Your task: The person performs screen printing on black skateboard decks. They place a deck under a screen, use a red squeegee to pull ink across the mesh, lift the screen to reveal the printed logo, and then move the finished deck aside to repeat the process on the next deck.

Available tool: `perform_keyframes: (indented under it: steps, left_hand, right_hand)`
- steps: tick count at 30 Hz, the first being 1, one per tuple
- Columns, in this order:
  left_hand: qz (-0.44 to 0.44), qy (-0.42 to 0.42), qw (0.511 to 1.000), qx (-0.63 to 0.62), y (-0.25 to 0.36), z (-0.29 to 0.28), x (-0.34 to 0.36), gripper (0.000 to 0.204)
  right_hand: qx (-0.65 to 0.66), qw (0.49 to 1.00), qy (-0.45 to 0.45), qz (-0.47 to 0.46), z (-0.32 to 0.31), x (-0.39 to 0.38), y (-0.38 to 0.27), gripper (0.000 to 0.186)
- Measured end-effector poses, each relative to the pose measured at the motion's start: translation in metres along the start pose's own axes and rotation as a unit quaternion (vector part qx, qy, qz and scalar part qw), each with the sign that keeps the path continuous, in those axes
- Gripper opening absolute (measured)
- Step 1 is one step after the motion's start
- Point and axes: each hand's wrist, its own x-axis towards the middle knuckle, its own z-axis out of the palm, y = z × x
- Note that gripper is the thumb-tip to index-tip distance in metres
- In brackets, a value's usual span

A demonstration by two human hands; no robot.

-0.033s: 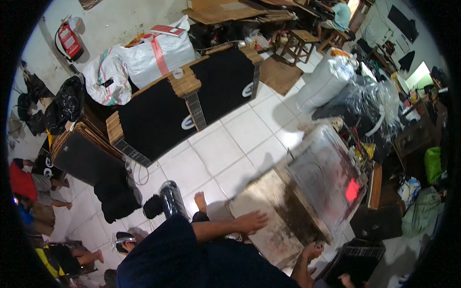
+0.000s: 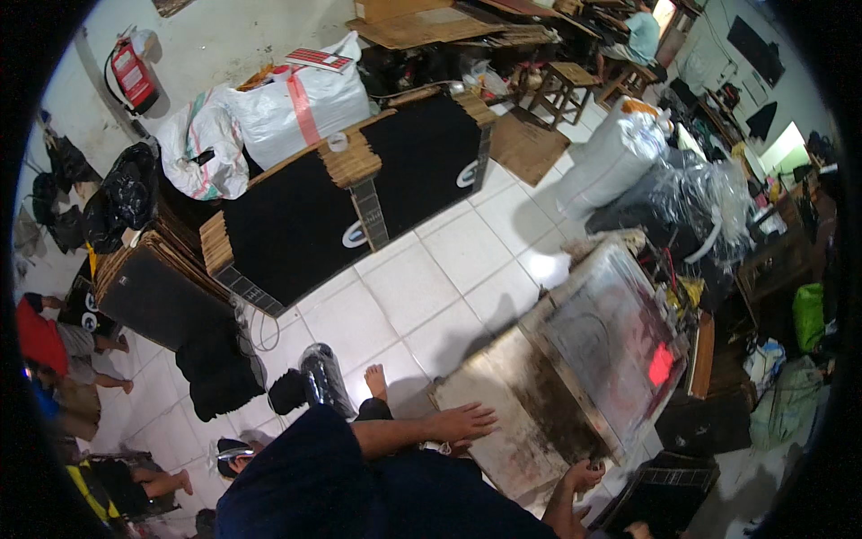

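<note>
A pale, stained wooden board lies in front of me, with dark smears on its right half. Along its right side is a framed printing screen, its cloudy surface marked by a bright red patch. My left hand is stretched out flat over the board's near left part, fingers extended and holding nothing; whether it touches the surface I cannot tell. By the near corner of the screen's wooden frame, my right hand has its fingers curled in. What lies inside those fingers is hidden.
Black panels with wooden ends stand across the tiled floor. White sacks are behind them. A wrapped white roll and plastic-covered goods stand far right. People sit at left and far back.
The view has shifted slightly, so the board sits a little lower and farther right. My left hand has drawn slightly left across the board, its fingers closer together. My right hand stays by the corner.
</note>
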Motion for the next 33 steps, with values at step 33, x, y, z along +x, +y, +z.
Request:
perform_keyframes:
  steps: [33]
  left_hand:
    - [-0.732, 0.387, 0.555, -0.084, -0.455, -0.198, -0.397, 0.041]
  right_hand:
    - [0.169, 0.608, -0.694, -0.348, 0.18, -0.247, -0.773, 0.034]
